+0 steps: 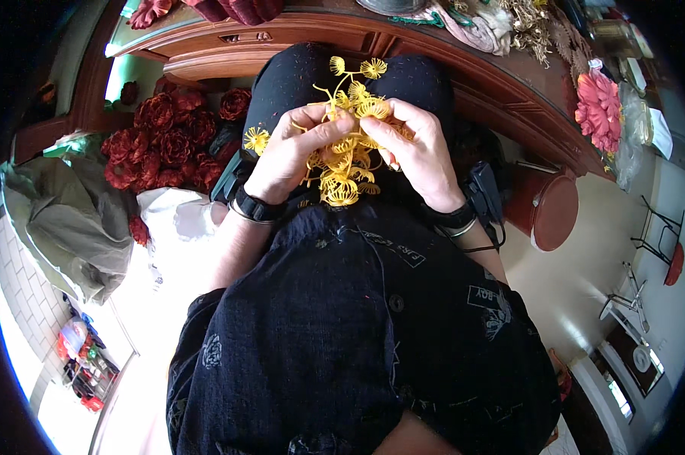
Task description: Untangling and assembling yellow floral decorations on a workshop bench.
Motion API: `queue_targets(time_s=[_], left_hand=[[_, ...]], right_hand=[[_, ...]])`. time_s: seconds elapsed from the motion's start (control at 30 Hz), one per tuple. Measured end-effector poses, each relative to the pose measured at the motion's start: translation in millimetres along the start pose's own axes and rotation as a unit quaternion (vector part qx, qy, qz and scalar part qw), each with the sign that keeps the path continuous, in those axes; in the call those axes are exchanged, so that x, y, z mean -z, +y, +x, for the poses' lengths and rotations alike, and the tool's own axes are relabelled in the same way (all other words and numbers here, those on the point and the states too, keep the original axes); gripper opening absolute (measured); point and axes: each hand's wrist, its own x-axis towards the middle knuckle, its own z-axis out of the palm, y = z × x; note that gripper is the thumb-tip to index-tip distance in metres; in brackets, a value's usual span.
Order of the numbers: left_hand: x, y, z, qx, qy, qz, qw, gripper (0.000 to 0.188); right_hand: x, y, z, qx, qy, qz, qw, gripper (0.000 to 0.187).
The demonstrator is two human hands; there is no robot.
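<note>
A bunch of yellow artificial flower stamens (341,182), linked by thin yellow stems, lies on my lap and rises between my hands. My left hand (293,148) pinches part of the bunch between thumb and fingers. Close beside it, my right hand (418,148) grips the bunch too, its thumb pressed on a yellow piece. The thumb tips are nearly together, and the exact spot they pinch is partly hidden. Some yellow heads (373,68) stick out beyond my hands over my knees, and one more (257,140) lies left of my left hand.
Dark red artificial flowers (172,136) are heaped at the left, near a grey-green sheet (69,220). In front stands a wooden table with drawers (274,47). A pink-red flower (599,110) and dried-looking fibres (534,30) lie on it. A red-brown round stool (555,212) is at the right.
</note>
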Motion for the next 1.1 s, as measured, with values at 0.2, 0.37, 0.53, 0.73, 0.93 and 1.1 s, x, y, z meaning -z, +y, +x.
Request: queue_targets(time_s=[0.2, 0.37, 0.53, 0.73, 0.93, 1.1], left_hand=[[-5, 8, -3, 0.001, -0.050, 0.082, 0.995, 0.019], [-8, 7, -3, 0.004, -0.051, 0.149, 0.987, 0.018], [-8, 10, -10, -0.017, -0.126, 0.213, 0.969, 0.010], [13, 19, -7, -0.024, 0.014, 0.028, 0.999, 0.001], [0, 17, -3, -0.016, 0.003, 0.061, 0.998, 0.004], [-2, 19, -2, -0.001, 0.008, 0.065, 0.998, 0.008]], right_hand=[[0, 6, 2, 0.002, 0.001, -0.011, 1.000, 0.011], [-5, 8, -1, 0.069, 0.022, -0.093, 0.993, 0.014], [21, -13, 3, 0.047, 0.204, 0.068, 0.976, 0.012], [74, -51, 26, 0.169, 0.241, -0.079, 0.952, 0.014], [133, -99, 84, 0.320, 0.384, -0.333, 0.800, 0.018], [159, -136, 148, 0.419, 0.399, -0.442, 0.685, 0.020]])
